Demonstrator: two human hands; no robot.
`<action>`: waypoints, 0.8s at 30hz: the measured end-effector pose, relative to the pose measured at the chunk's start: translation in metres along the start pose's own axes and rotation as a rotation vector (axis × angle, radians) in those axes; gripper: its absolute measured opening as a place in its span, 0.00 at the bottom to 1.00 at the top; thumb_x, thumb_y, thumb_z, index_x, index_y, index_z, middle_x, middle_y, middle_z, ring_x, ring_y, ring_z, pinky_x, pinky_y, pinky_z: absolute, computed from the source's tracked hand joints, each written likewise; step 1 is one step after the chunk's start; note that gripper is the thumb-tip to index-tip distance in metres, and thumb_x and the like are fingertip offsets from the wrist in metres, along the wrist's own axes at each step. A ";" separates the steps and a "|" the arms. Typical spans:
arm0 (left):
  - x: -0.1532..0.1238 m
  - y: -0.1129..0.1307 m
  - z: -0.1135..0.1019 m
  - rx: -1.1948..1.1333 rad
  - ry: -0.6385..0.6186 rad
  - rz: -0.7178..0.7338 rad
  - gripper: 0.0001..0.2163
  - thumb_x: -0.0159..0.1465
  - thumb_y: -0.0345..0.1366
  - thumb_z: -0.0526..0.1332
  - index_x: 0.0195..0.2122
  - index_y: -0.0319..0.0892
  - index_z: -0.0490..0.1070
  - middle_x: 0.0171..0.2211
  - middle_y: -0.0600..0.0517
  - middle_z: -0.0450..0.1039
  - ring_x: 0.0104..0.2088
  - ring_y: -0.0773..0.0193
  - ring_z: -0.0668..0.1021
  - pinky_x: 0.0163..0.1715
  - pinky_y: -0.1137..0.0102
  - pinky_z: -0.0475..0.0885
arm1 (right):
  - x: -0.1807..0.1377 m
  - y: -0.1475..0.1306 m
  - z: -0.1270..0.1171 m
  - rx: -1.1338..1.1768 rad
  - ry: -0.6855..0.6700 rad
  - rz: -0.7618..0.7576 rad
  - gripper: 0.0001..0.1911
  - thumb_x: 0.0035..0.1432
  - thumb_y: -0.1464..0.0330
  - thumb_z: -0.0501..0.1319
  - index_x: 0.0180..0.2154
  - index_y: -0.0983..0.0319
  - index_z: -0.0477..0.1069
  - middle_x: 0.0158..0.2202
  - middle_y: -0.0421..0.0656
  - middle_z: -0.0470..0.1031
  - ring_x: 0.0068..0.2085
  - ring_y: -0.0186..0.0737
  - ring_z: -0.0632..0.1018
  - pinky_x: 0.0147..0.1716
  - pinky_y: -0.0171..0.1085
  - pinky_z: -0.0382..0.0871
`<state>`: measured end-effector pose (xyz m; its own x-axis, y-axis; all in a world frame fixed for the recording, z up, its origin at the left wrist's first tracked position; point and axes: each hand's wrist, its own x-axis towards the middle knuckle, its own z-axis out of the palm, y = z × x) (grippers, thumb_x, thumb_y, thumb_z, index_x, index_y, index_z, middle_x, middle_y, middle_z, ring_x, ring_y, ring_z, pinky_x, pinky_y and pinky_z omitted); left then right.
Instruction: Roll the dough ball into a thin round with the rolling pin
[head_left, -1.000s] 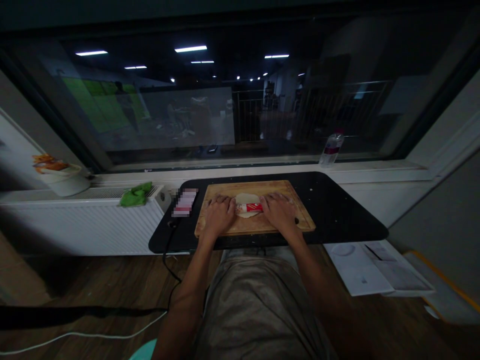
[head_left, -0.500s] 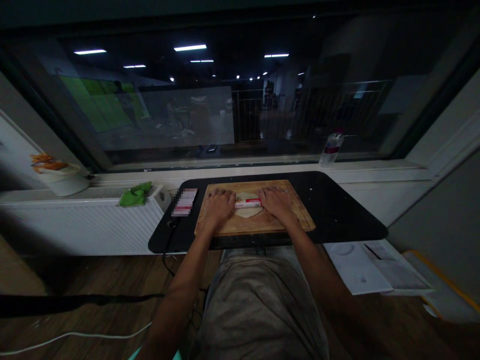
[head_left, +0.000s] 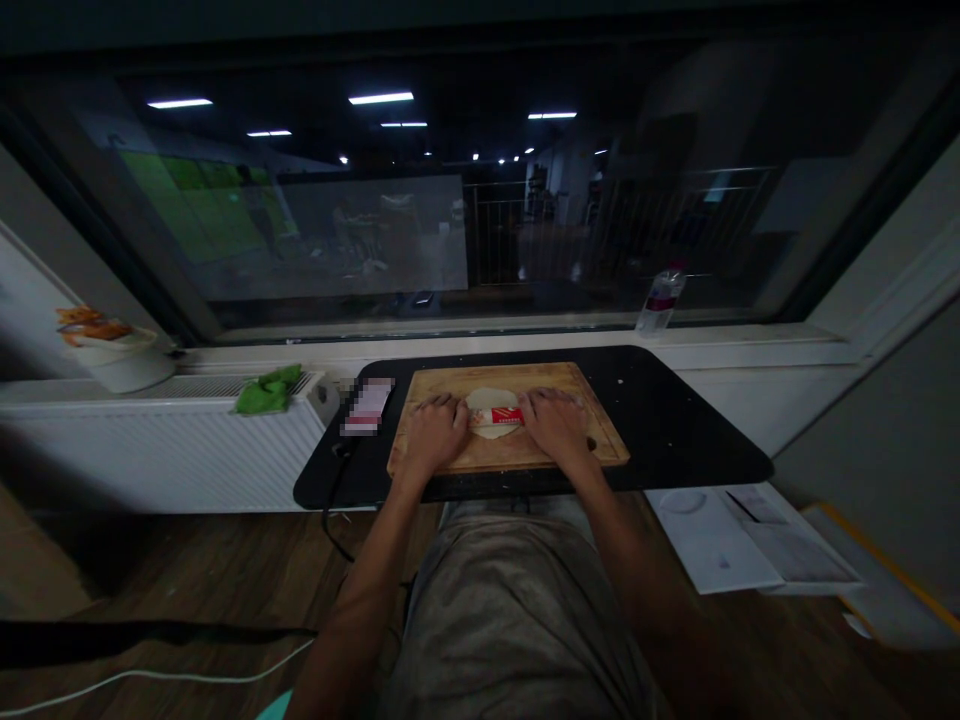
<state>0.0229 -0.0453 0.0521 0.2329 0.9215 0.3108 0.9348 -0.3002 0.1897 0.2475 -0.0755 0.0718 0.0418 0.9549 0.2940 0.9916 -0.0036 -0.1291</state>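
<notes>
A flattened round of dough [head_left: 493,398] lies in the middle of a wooden cutting board [head_left: 517,455]. Across it rests a rolling pin [head_left: 504,417] with a red and white printed band. My left hand [head_left: 437,428] is closed over the pin's left end, and my right hand [head_left: 555,420] over the right end. Both ends of the pin are hidden beneath the fingers. Dough shows above and below the pin.
The board sits on a black table [head_left: 690,440]. A phone-like item [head_left: 370,406], partly pixelated, lies to its left. A green cloth [head_left: 268,390] and a white pot [head_left: 124,362] stand on the radiator [head_left: 187,450]. On the windowsill is a bottle [head_left: 660,302].
The rolling pin has turned, so its printed band shows a different side, and it has shifted slightly toward me with both hands. The dough looks narrower from side to side.
</notes>
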 end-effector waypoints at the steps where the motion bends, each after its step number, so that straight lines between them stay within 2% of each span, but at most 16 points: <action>1: -0.004 0.000 0.000 -0.017 0.010 0.006 0.21 0.85 0.37 0.50 0.50 0.43 0.85 0.56 0.40 0.88 0.58 0.49 0.87 0.61 0.60 0.77 | -0.004 0.001 0.001 0.009 0.011 -0.009 0.28 0.88 0.60 0.49 0.55 0.62 0.87 0.60 0.55 0.88 0.61 0.54 0.85 0.64 0.46 0.70; 7: -0.022 0.001 0.003 -0.086 0.090 0.020 0.18 0.84 0.35 0.53 0.51 0.45 0.85 0.57 0.43 0.88 0.60 0.50 0.85 0.64 0.60 0.77 | -0.031 0.009 0.010 0.055 0.077 -0.032 0.28 0.88 0.57 0.48 0.56 0.60 0.86 0.59 0.54 0.88 0.60 0.53 0.83 0.63 0.46 0.69; 13: -0.032 -0.001 0.012 -0.169 0.158 0.052 0.16 0.83 0.36 0.55 0.53 0.45 0.85 0.59 0.43 0.87 0.65 0.48 0.82 0.71 0.54 0.76 | -0.046 0.012 0.019 0.132 0.122 -0.048 0.24 0.87 0.58 0.51 0.59 0.58 0.84 0.62 0.50 0.87 0.62 0.53 0.82 0.67 0.47 0.67; 18: -0.036 -0.001 0.014 -0.207 0.160 0.022 0.15 0.83 0.37 0.55 0.54 0.46 0.85 0.60 0.45 0.87 0.70 0.45 0.79 0.74 0.50 0.74 | -0.052 0.015 0.025 0.156 0.162 -0.038 0.23 0.86 0.57 0.52 0.61 0.56 0.84 0.66 0.51 0.85 0.64 0.55 0.81 0.68 0.50 0.67; 24: -0.044 0.000 0.019 -0.228 0.154 0.021 0.16 0.82 0.37 0.56 0.53 0.47 0.85 0.59 0.45 0.88 0.69 0.47 0.80 0.77 0.49 0.71 | -0.063 0.018 0.027 0.203 0.189 -0.056 0.24 0.85 0.58 0.53 0.62 0.57 0.84 0.65 0.50 0.86 0.65 0.56 0.81 0.68 0.50 0.69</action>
<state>0.0174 -0.0812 0.0206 0.1913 0.8714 0.4517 0.8415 -0.3826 0.3815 0.2595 -0.1274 0.0258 0.0284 0.8795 0.4751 0.9491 0.1255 -0.2889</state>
